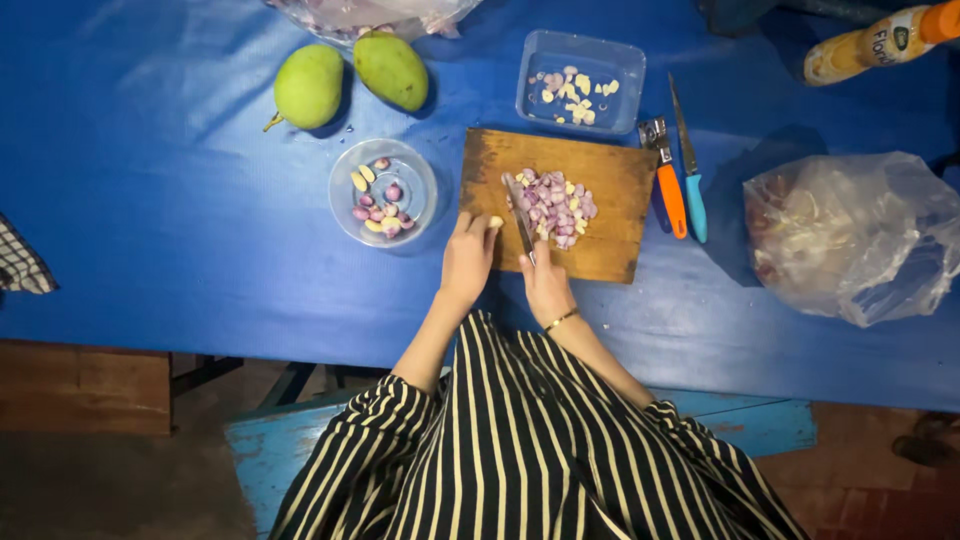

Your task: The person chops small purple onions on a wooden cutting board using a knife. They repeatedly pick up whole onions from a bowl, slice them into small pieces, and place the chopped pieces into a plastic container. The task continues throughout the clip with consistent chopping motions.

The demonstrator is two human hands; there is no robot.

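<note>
A wooden cutting board (600,165) lies on the blue table with a pile of chopped shallots and garlic (555,205) on it. My right hand (545,283) grips a knife (518,212) whose blade points away from me, beside the pile. My left hand (468,255) rests at the board's left edge and pinches a small garlic clove (495,222) between its fingertips.
A clear round bowl (383,192) of whole shallots and garlic sits left of the board. Two green mangoes (350,78) lie behind it. A clear square tub (581,82), an orange peeler (668,185), a blue knife (690,165), a plastic bag (855,235) and a bottle (880,42) stand further right.
</note>
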